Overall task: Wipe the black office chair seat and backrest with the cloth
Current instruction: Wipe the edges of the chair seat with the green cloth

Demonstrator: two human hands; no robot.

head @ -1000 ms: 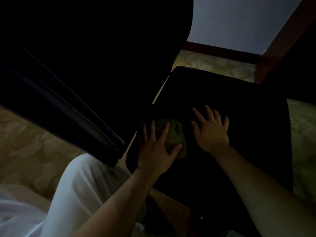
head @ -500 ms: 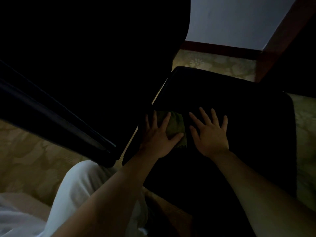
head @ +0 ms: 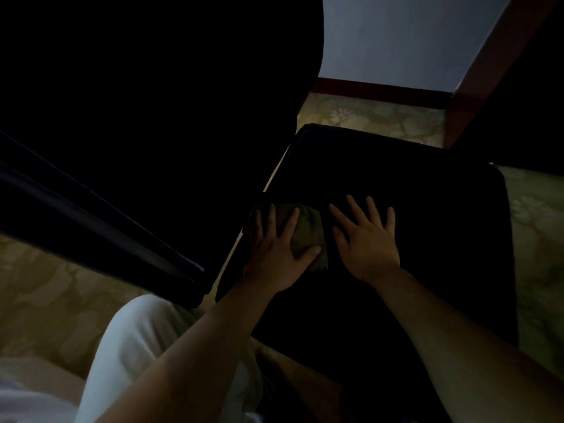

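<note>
Pressure matters: we press the cloth (head: 308, 230) evenly with our flat, spread left hand (head: 274, 254), our right hand (head: 369, 245) resting flat and empty on the seat (head: 412, 184).

Black padded square chair seat (head: 427, 190) stands on beige floral-patterned carpet (head: 381, 117). Crumpled olive-green cloth (head: 306, 228) lies on the seat near its 9 o'clock edge, left hand (head: 274, 254) pressed flat on top. Right hand (head: 369, 239) rests flat on bare seat, just beside the cloth at 3 o'clock.
</note>
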